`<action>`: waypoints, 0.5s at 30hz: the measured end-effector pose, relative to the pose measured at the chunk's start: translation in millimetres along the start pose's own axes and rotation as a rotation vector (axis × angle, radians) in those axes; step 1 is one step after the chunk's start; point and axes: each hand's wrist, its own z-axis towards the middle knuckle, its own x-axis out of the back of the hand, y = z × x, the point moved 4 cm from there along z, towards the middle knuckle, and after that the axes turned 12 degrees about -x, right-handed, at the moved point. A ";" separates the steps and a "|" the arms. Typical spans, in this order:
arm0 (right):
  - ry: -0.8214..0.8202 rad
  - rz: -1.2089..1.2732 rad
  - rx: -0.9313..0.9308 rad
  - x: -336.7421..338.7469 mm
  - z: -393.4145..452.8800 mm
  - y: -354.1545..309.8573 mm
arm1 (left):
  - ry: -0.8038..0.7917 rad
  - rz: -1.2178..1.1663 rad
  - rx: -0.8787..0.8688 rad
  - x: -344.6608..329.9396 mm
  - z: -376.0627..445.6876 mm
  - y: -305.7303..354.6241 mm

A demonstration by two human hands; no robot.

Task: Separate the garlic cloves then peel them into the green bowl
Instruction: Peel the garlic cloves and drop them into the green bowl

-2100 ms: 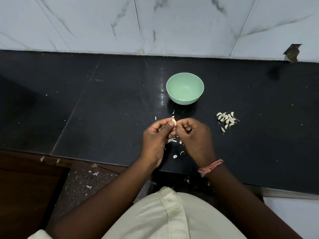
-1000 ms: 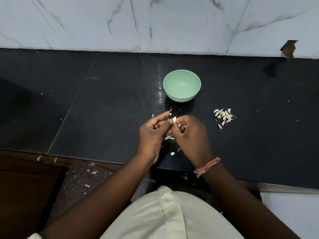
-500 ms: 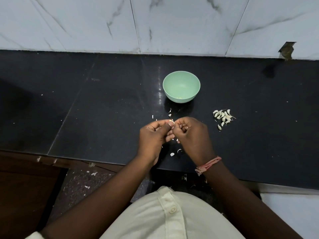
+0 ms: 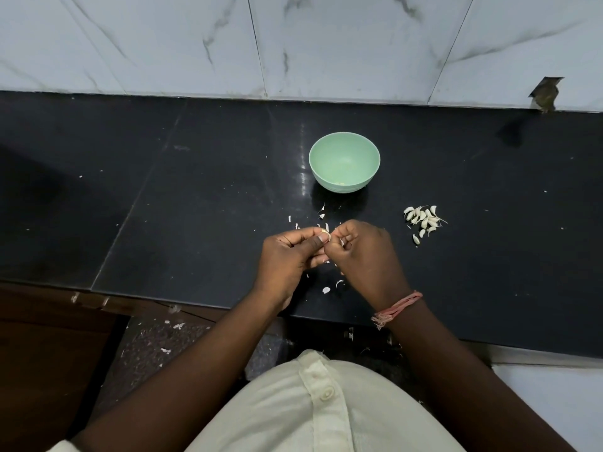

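1. Person stands at a black bench, seen from above; both hands meet at centre, just above the bench near its front edge.
2. Left hand: fingers curled, thumb & forefinger pinching a small garlic clove. Looks like it steadies the clove for peeling.
3. Right hand: fingers curled in tight beside the clove, prob. picking at its skin; exact contact is too small to tell.
4. Green bowl sits straight ahead of the hands, near, w/ a pale bit or two at its bottom. Likely placed there so a peeled clove drops in w/ a short reach.
5. Pile of separated cloves lies to the right of the hands, apart from the bowl, handy for the right hand.
6. Skin scraps litter the bench under & around the hands.
7. Nothing stands between hands & bowl. Marble-look wall tiles behind.
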 end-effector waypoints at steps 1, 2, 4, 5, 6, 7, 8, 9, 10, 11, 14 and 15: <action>0.000 0.005 -0.014 0.3 -0.4 1.3 | -0.012 0.000 0.006 -0.2 0.2 -0.1; -0.009 0.020 -0.036 0.6 -1.1 2.0 | -0.022 -0.005 0.013 -0.1 0.3 0.0; -0.040 0.071 -0.095 2.4 -2.5 1.5 | -0.032 -0.031 0.035 -0.3 1.3 -0.3; -0.056 0.106 -0.129 3.6 -2.9 1.2 | -0.038 -0.053 0.053 -0.8 1.6 -1.0; -0.070 0.140 -0.160 4.6 -2.8 1.3 | -0.043 -0.076 0.075 -1.3 2.0 -1.9; -0.079 0.168 -0.185 5.6 -2.7 1.3 | -0.047 -0.100 0.095 -1.9 2.2 -2.7; -0.085 0.187 -0.203 5.9 -2.5 1.4 | -0.050 -0.123 0.112 -2.4 2.5 -3.1; -0.091 0.200 -0.212 5.7 -2.5 1.4 | -0.052 -0.146 0.125 -2.8 2.7 -3.5; -0.094 0.209 -0.217 5.4 -2.8 1.7 | -0.053 -0.165 0.135 -3.3 2.8 -3.7; -0.095 0.218 -0.220 4.8 -2.8 2.1 | -0.054 -0.178 0.142 -3.6 2.6 -3.9; -0.090 0.226 -0.222 3.7 -3.0 4.0 | -0.063 -0.189 0.156 -4.9 2.0 -3.7; -0.084 0.226 -0.218 3.6 -2.8 4.8 | -0.067 -0.190 0.158 -5.2 1.8 -3.7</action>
